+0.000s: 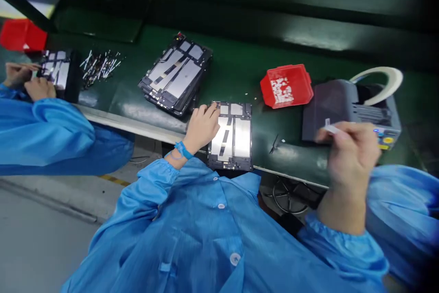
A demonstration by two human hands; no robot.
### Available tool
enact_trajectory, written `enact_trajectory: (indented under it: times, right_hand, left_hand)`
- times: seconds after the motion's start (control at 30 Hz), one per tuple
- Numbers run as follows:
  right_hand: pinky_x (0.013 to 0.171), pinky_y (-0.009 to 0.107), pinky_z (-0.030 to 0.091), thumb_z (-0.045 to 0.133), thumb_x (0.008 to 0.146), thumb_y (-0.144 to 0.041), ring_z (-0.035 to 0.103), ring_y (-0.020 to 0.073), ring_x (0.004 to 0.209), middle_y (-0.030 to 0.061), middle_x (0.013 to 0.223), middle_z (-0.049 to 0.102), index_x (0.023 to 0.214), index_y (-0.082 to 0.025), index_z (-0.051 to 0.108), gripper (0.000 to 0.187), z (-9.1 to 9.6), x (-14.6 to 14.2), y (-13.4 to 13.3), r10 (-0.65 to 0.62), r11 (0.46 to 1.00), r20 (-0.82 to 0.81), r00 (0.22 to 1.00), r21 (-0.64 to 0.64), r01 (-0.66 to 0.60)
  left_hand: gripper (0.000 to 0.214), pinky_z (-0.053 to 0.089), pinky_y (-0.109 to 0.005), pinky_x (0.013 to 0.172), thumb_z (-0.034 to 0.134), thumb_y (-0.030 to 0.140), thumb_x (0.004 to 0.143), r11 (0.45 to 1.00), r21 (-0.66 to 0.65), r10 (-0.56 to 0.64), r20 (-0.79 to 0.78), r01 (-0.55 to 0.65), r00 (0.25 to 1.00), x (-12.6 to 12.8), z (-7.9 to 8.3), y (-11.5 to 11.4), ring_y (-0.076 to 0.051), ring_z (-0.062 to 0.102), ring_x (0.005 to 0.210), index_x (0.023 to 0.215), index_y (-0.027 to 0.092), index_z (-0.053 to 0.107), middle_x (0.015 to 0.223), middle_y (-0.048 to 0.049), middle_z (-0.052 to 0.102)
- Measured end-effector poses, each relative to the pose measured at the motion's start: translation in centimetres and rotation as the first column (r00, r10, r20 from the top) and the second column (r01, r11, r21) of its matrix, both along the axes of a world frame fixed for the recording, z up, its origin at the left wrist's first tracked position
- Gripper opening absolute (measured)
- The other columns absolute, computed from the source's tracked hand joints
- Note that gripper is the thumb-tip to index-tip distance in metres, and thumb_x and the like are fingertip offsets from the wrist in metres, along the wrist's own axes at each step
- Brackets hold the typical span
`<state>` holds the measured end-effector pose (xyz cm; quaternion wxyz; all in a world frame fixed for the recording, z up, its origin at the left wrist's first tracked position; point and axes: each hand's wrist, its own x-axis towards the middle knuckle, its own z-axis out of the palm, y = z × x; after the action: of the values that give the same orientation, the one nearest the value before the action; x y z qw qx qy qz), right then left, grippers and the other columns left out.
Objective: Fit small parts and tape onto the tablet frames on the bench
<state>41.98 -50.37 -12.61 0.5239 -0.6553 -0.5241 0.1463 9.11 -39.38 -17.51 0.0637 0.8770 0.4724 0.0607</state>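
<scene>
My left hand is closed at the upper left edge of an opened tablet, its fingertips on the frame. The tablet lies flat at the table's front edge, silver battery panels facing up. Over to the right, my right hand pinches a small white strip of tape between thumb and forefinger, held in the air in front of a grey tape dispenser. A roll of pale tape curves up from the dispenser.
Left of my tablet is a stack of opened tablets. A red bin with white bits stands ahead, a small black piece nearer. Farther left, a co-worker's hands work on another device beside a pile of thin strips.
</scene>
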Motion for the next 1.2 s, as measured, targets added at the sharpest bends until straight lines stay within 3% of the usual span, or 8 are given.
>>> enact_trajectory:
  times: [0.07, 0.13, 0.3, 0.43, 0.6, 0.8, 1.0, 1.2]
  right_hand:
    - [0.078, 0.044, 0.052, 0.057, 0.106, -0.049, 0.066, 0.0257, 0.08, 0.0061, 0.088, 0.069, 0.097, -0.03, 0.061, 0.022, 1.7, -2.5, 4.3, 0.424, 0.887, 0.103, 0.9, -0.249, -0.389]
    - [0.078, 0.041, 0.051, 0.05, 0.109, -0.05, 0.065, 0.0256, 0.081, 0.0069, 0.091, 0.069, 0.1, -0.028, 0.058, 0.025, 2.1, -5.4, 9.7, 0.71, 0.658, 0.124, 0.694, -0.468, -0.59]
    - [0.075, 0.037, 0.043, 0.045, 0.109, -0.036, 0.061, 0.0251, 0.081, 0.0072, 0.094, 0.07, 0.098, -0.026, 0.055, 0.017, -0.5, -10.3, 20.1, 0.933, 0.337, 0.185, 0.309, -0.75, -0.569]
    - [0.076, 0.037, 0.042, 0.048, 0.112, -0.037, 0.061, 0.0243, 0.079, 0.0067, 0.093, 0.072, 0.102, -0.026, 0.061, 0.02, -1.9, -10.6, 22.2, 0.975, 0.206, 0.119, 0.19, -0.811, -0.547]
    - [0.08, 0.038, 0.044, 0.055, 0.112, -0.04, 0.064, 0.025, 0.082, 0.0053, 0.091, 0.073, 0.103, -0.027, 0.065, 0.019, -2.5, -10.4, 22.5, 0.978, 0.172, 0.079, 0.193, -0.83, -0.531]
    - [0.082, 0.039, 0.046, 0.065, 0.109, -0.042, 0.065, 0.0246, 0.083, 0.0044, 0.086, 0.071, 0.1, -0.026, 0.068, 0.019, -3.8, -10.6, 22.4, 0.941, 0.27, 0.106, 0.32, -0.806, -0.527]
    - [0.081, 0.04, 0.046, 0.063, 0.108, -0.041, 0.064, 0.0246, 0.084, 0.0055, 0.092, 0.074, 0.104, -0.026, 0.071, 0.017, -3.5, -10.5, 22.3, 0.965, 0.21, 0.083, 0.25, -0.813, -0.542]
    - [0.08, 0.039, 0.045, 0.062, 0.109, -0.044, 0.064, 0.0245, 0.084, 0.0057, 0.092, 0.075, 0.104, -0.026, 0.07, 0.021, -3.4, -10.6, 22.5, 0.966, 0.216, 0.098, 0.24, -0.816, -0.536]
  left_hand:
    - [0.051, 0.049, -0.056, 0.111, 0.048, 0.018, 0.109, 0.999, -0.013, 0.03, 0.04, -0.03, 0.999, 0.0, -0.3, -0.3, -0.039, 0.059, 0.138, 0.156, 0.016, 0.069, 0.175, -0.0138, 0.06]
    - [0.052, 0.049, -0.058, 0.112, 0.048, 0.019, 0.109, 0.998, -0.026, 0.052, 0.065, -0.051, 0.997, 0.0, -0.5, -0.5, -0.039, 0.058, 0.139, 0.158, 0.017, 0.068, 0.175, -0.0128, 0.06]
    - [0.054, 0.048, -0.059, 0.114, 0.049, 0.02, 0.109, 0.996, -0.046, 0.086, 0.099, -0.082, 0.991, 0.0, -1.2, -0.8, -0.04, 0.057, 0.143, 0.16, 0.02, 0.067, 0.178, -0.0099, 0.058]
    - [0.057, 0.048, -0.06, 0.115, 0.05, 0.021, 0.108, 0.992, -0.085, 0.107, 0.124, -0.096, 0.987, 0.1, -1.7, -1.2, -0.04, 0.055, 0.146, 0.163, 0.023, 0.064, 0.18, -0.0079, 0.055]
    - [0.059, 0.046, -0.061, 0.115, 0.049, 0.025, 0.109, 0.986, -0.133, 0.12, 0.134, -0.102, 0.984, 0.1, -1.8, -1.3, -0.041, 0.054, 0.149, 0.167, 0.025, 0.061, 0.182, -0.0078, 0.052]
    - [0.057, 0.046, -0.061, 0.116, 0.046, 0.027, 0.111, 0.985, -0.142, 0.124, 0.159, -0.101, 0.98, 0.1, -2.0, -1.4, -0.041, 0.054, 0.149, 0.166, 0.023, 0.061, 0.182, -0.008, 0.052]
    - [0.058, 0.046, -0.062, 0.116, 0.047, 0.028, 0.111, 0.983, -0.153, 0.123, 0.152, -0.1, 0.981, 0.1, -2.0, -1.4, -0.041, 0.053, 0.151, 0.168, 0.026, 0.059, 0.182, -0.0075, 0.052]
    - [0.06, 0.046, -0.063, 0.116, 0.048, 0.028, 0.11, 0.982, -0.162, 0.124, 0.156, -0.099, 0.98, 0.1, -2.0, -1.4, -0.042, 0.053, 0.151, 0.169, 0.026, 0.058, 0.183, -0.007, 0.051]
